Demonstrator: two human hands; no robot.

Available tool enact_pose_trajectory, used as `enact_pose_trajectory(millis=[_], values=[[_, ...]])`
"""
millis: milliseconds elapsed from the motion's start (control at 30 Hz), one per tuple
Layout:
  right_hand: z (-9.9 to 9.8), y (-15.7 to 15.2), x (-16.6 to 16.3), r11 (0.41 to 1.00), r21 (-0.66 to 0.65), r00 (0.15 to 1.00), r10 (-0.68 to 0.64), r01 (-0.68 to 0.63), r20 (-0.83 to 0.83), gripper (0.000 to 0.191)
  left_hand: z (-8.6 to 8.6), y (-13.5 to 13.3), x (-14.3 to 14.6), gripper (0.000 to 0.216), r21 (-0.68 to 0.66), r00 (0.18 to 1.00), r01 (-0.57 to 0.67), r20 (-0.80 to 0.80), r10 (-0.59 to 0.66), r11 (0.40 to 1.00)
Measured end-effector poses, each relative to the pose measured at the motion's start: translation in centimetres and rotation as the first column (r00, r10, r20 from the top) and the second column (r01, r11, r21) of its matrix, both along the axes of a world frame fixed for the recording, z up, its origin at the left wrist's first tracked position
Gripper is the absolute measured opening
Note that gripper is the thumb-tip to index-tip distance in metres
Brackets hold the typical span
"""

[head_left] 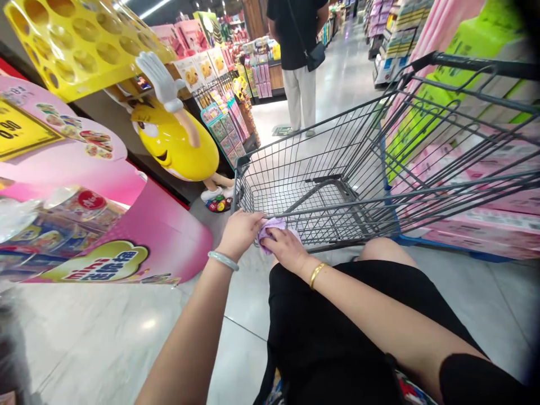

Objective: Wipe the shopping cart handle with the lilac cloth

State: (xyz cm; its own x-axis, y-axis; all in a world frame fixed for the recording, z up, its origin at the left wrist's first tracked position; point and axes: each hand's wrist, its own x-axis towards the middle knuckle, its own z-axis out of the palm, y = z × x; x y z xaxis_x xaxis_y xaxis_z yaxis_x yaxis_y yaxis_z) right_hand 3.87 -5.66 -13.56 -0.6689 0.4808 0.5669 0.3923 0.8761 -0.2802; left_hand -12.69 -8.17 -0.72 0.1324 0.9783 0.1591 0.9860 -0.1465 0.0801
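Note:
A grey wire shopping cart (312,140) stands just in front of my knees, with no goods seen in its basket. My left hand (239,233), a pale bangle on its wrist, is closed on the cart's top rim near the left corner. Right beside it, my right hand (287,250) presses a crumpled light purple cloth (273,225) against the same rim. The fingers of my right hand are bent round the cloth, and a gold bracelet sits on that wrist. Part of the rim is hidden under both hands and the cloth.
To the left stand a pink display bin (169,236) with packaged goods and a yellow candy figure (177,140). Stacked pink and green packages (476,169) line the right side. A person in a black top (297,50) stands in the aisle beyond the cart.

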Motion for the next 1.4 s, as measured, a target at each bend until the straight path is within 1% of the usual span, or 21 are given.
enact_pose_trajectory(millis=[67, 133, 233, 300, 400, 467, 533, 600, 700, 833, 933, 1033, 1100, 1167, 1233, 1333, 1400], values=[[0.2, 0.3, -1.0, 0.998, 0.019, 0.995, 0.055, -0.057, 0.079, 0.022, -0.4, -0.1, 0.1, 0.029, 0.000, 0.999, -0.038, 0.001, 0.038, 0.999], [0.1, 0.4, -1.6, 0.997, 0.023, 0.987, 0.077, -0.080, 0.139, 0.020, -0.8, -0.2, 0.3, 0.028, 0.017, 0.998, -0.065, -0.003, 0.065, 0.998], [0.1, 0.2, -2.5, 0.993, 0.062, 0.985, 0.089, -0.099, 0.148, 0.019, -1.1, -0.4, 0.7, 0.026, 0.042, 0.996, -0.090, 0.001, 0.090, 0.995], [-0.2, 0.1, -3.0, 0.981, 0.106, 0.976, 0.145, -0.163, 0.165, 0.019, -1.0, -0.6, 0.9, 0.026, 0.052, 0.995, -0.097, 0.006, 0.097, 0.994], [-1.5, 0.2, -2.9, 0.943, 0.159, 0.934, 0.243, -0.291, 0.263, 0.016, -0.7, -0.9, 1.0, 0.026, 0.058, 0.995, -0.099, 0.009, 0.098, 0.993], [-2.8, 0.4, -2.2, 0.930, 0.177, 0.914, 0.257, -0.322, 0.313, 0.015, -0.6, -1.0, 1.1, 0.026, 0.059, 0.995, -0.096, 0.008, 0.096, 0.994], [-4.0, 0.7, -1.0, 0.934, 0.184, 0.917, 0.240, -0.308, 0.318, 0.017, -0.7, -1.1, 1.3, 0.026, 0.061, 0.995, -0.098, 0.009, 0.098, 0.993], [-4.5, 0.8, 0.1, 0.937, 0.190, 0.923, 0.224, -0.292, 0.313, 0.018, -0.8, -1.2, 1.4, 0.026, 0.063, 0.994, -0.106, 0.015, 0.105, 0.992], [-4.3, 0.7, 1.2, 0.946, 0.200, 0.940, 0.193, -0.255, 0.282, 0.020, -1.0, -1.2, 1.7, 0.026, 0.062, 0.993, -0.118, 0.023, 0.117, 0.991], [-4.1, 0.5, 2.6, 0.973, 0.205, 0.985, 0.070, -0.103, 0.160, 0.021, -1.1, -1.3, 2.2, 0.024, 0.084, 0.991, -0.134, 0.009, 0.134, 0.987], [-4.4, 0.6, 4.5, 0.976, 0.194, 0.986, 0.073, -0.101, 0.148, 0.015, -1.4, -1.7, 2.5, 0.026, 0.110, 0.987, -0.159, 0.017, 0.158, 0.981], [-4.1, 0.9, 6.6, 0.977, 0.201, 0.993, 0.045, -0.067, 0.113, 0.015, -1.7, -2.1, 3.1, 0.031, 0.135, 0.983, -0.185, 0.041, 0.181, 0.973], [-3.7, 1.2, 7.7, 0.978, 0.208, 0.998, -0.007, -0.005, 0.056, 0.017, -1.8, -2.0, 4.1, 0.038, 0.165, 0.979, -0.204, 0.056, 0.198, 0.965], [-3.7, 1.4, 8.5, 0.979, 0.198, 0.998, -0.052, 0.046, 0.023, 0.017, -1.8, -1.5, 5.6, 0.045, 0.185, 0.980, -0.195, 0.079, 0.183, 0.963], [-4.2, 1.7, 9.2, 0.984, 0.176, 0.997, -0.039, 0.028, 0.062, 0.016, -1.8, -0.7, 7.6, 0.047, 0.186, 0.986, -0.148, 0.107, 0.130, 0.971], [-5.2, 2.3, 10.5, 0.989, 0.139, 0.984, 0.021, -0.046, 0.178, 0.018, -1.8, 0.5, 10.3, 0.044, 0.202, 0.989, -0.084, 0.133, 0.057, 0.976], [-5.3, 2.7, 11.6, 0.990, 0.136, 0.979, -0.003, -0.026, 0.204, 0.018, -2.0, 1.1, 11.5, 0.037, 0.211, 0.988, -0.080, 0.147, 0.049, 0.974]])
